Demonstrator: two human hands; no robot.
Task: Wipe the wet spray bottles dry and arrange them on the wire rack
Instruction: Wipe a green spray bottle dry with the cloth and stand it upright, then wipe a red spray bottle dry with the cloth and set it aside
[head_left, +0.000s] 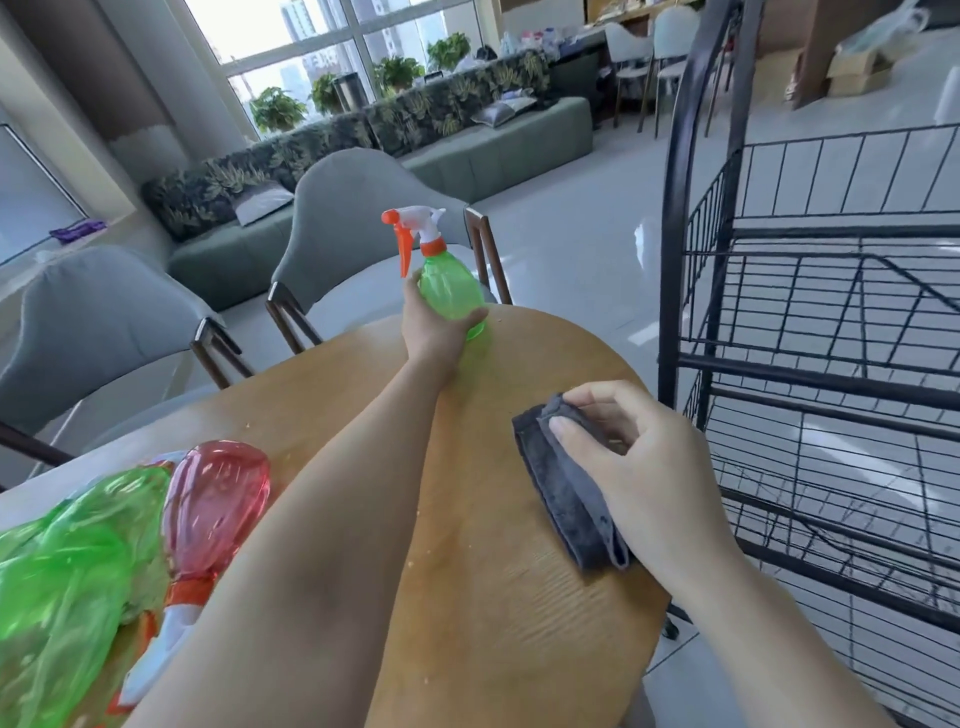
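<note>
A rounded wooden table (493, 519) with a pale orange top fills the lower middle of the frame, with small crumbs scattered on it; two grey upholstered chairs (343, 218) stand at its far edge, and a long green sofa (467, 150) with leaf-patterned cushions runs under the big windows at the upper left, potted plants lined up behind it. A black wire rack (810, 322) with several shelves stands on the pale tiled floor at the right side, just beside the table; no bottle shows on its shelves. At the lower left two translucent spray bottles lie on their sides on the table, a green one (67, 571) and a pink one (218, 499), partly hidden by the left forearm. Near the far edge of the table, in the upper middle, a third translucent green spray bottle with an orange-and-white trigger head (447, 280) stands upright, and the left hand (434, 327), arm stretched out, wraps round its lower body. The right hand (639, 462), at middle right, rests on a folded dark grey cloth (566, 488) lying flat on the table, thumb and curled fingers pinching its upper end.
</note>
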